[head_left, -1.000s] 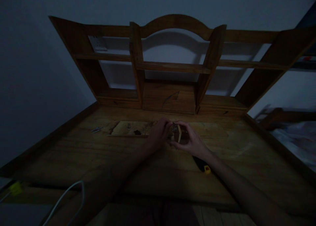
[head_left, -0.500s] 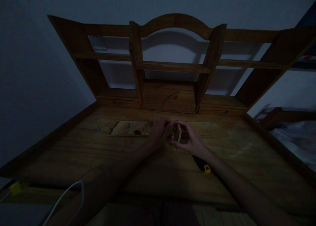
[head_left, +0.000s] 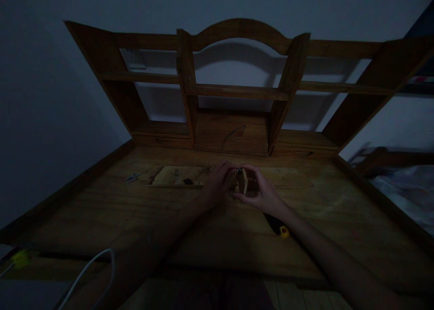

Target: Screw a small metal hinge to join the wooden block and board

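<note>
My right hand (head_left: 259,190) grips a small flat wooden piece (head_left: 245,183) by its edges, fingers at the top and thumb at the bottom. The piece stands on edge above the desk. My left hand (head_left: 217,183) is closed close against its left side, fingertips pinched near a small shiny metal bit (head_left: 238,170) at the upper edge. Dim light and the fingers hide what the left fingertips hold. A dark tool with a yellow end (head_left: 284,232) lies on the desk, partly under my right forearm.
Before me is a wooden desk (head_left: 111,219) with a shelf hutch (head_left: 237,91) at its back. A worn, pale strip (head_left: 169,176) with debris runs across the top. Several thin metal pieces (head_left: 132,177) lie at left. A white cable (head_left: 91,265) loops over the front left.
My left fingers have shifted slightly by the top of the wooden piece, and the metal bit there shows a little more. My right hand keeps its grip, almost unmoved.
</note>
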The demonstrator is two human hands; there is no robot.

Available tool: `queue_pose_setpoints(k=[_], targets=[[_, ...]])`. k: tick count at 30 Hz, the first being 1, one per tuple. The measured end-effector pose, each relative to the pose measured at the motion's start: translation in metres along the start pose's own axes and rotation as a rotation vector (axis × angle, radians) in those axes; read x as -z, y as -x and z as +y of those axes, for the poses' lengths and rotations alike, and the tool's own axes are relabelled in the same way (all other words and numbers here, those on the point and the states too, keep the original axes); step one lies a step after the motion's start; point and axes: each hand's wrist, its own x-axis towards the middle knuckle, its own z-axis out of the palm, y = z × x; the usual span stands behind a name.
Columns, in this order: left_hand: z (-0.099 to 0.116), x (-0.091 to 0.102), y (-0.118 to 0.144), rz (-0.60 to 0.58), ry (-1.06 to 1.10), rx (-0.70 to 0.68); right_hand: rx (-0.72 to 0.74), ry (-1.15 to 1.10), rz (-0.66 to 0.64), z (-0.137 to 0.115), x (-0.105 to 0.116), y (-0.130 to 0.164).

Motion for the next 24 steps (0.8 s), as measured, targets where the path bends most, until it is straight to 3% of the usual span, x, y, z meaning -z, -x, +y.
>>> queue_pose_setpoints(k=[14,24], targets=[[0.0015,0.0007,-0.0001,0.109,-0.03,-0.046,-0.025,-0.032,0.004,0.0028,-0.0021,0.0006],[-0.0015,-0.0008,-0.0014,0.116,0.005,-0.045,-0.063,-0.065,0.001,0.0017,-0.0021,0.0004]])
